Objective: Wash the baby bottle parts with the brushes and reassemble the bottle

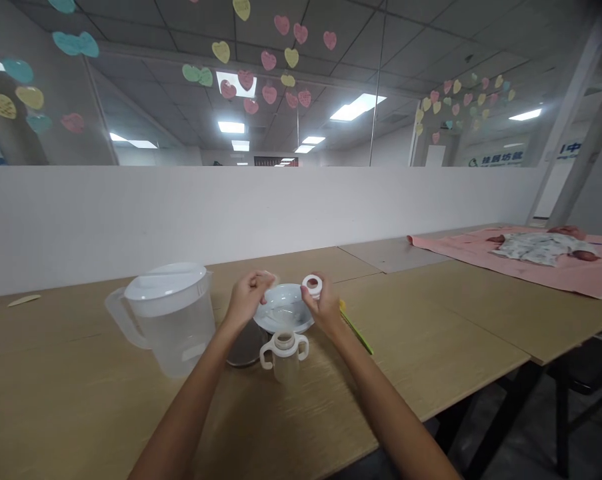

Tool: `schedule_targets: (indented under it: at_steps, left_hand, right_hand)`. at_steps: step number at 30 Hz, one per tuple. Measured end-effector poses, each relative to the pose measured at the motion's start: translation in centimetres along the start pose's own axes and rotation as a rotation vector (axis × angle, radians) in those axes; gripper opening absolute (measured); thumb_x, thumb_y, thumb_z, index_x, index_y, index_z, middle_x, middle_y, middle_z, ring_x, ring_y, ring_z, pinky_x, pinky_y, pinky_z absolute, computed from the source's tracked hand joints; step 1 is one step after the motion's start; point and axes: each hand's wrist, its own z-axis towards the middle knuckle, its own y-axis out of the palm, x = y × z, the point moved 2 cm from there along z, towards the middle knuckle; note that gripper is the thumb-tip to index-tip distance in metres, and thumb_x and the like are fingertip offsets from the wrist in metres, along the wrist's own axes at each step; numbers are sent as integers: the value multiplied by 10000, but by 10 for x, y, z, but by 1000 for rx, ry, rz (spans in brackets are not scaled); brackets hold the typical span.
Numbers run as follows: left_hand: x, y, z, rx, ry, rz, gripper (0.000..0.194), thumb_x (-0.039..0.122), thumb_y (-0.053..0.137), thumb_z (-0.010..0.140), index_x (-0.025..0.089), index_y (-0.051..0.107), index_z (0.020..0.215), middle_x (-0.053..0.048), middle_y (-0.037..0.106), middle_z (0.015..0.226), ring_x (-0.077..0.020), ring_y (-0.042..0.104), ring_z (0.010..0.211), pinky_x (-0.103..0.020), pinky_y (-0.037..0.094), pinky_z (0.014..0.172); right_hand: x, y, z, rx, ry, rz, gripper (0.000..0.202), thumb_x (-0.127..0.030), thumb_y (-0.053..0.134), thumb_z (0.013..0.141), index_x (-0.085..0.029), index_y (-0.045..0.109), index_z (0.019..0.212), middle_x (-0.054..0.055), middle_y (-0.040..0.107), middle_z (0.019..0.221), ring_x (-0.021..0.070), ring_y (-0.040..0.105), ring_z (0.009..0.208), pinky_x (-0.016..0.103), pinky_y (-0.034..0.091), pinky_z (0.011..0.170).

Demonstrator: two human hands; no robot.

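My right hand (324,305) grips a white bottle collar ring (312,294), its opening facing me, over the right rim of a white bowl (281,295). Above the bowl's left side is my left hand (249,295), its fingers pinched together. Something pale may show at its fingertips, too blurred to name. An uncapped baby bottle (285,368) with two white handles stands upright in front of the bowl. A dark round flat object (245,347) lies partly hidden behind my left forearm. To the right of the bowl is a thin green stick-like thing (358,330) with a yellow end.
A lidded translucent pitcher (178,333) stands left of my left forearm. At the far right, a baby-like figure (535,247) in printed clothes lies on a pink towel (461,257). A white partition (181,213) runs behind the wooden table (431,340). A dark stool (585,367) stands below right.
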Motion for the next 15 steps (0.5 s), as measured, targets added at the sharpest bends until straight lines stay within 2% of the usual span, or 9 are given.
schedule_targets:
  at_steps: [2,4,5,7,9,10,13,15]
  left_hand:
    - [-9,5,-5,-235,-16,423,316,468,518,744,185,628,830,5,568,588,-147,557,548,-240,405,533]
    - [-15,11,-11,-388,-73,703,233,397,578,708,177,653,727,-47,633,650,-190,593,617,-261,399,559]
    - [-15,13,-12,-420,-103,761,202,365,602,688,170,657,695,-71,654,675,-211,605,639,-271,397,568]
    - [-4,10,-13,-400,-136,773,193,340,609,685,163,671,731,-105,681,734,-239,620,678,-286,397,584]
    - [19,-7,-12,-315,-133,769,273,384,538,755,195,667,904,-94,693,841,-240,624,748,-288,399,614]
    - [34,-22,-13,-228,-116,751,315,431,495,786,224,655,961,-71,694,860,-231,622,755,-285,398,615]
    - [74,-82,-24,143,-146,778,347,529,465,789,294,648,967,-9,685,841,-218,603,732,-279,386,600]
    - [86,-126,-38,423,-206,838,366,570,454,781,317,638,972,20,671,800,-206,580,678,-278,384,588]
  right_hand:
    - [13,2,5,-48,48,-125,412,-501,452,829,-161,561,1033,107,613,950,229,552,908,361,421,828]
    - [27,7,7,-168,41,-243,376,-498,493,810,-164,602,944,106,615,928,234,534,934,356,392,861]
    - [33,10,7,-229,49,-292,372,-500,512,797,-164,614,918,109,611,935,237,525,951,355,378,878]
    - [44,14,5,-327,90,-362,374,-499,545,771,-159,629,901,117,596,970,241,509,990,354,354,904]
    - [50,17,1,-405,137,-396,374,-480,574,744,-153,635,916,128,571,1043,245,483,1051,355,330,929]
    - [51,18,-1,-442,156,-406,370,-462,587,732,-151,636,928,134,555,1089,249,463,1088,357,317,941]
    - [53,21,-6,-530,210,-428,356,-415,597,715,-156,638,955,147,489,1222,265,386,1196,373,281,971]
    - [53,22,-7,-559,238,-435,342,-389,599,705,-157,643,953,156,443,1287,282,331,1248,389,259,986]
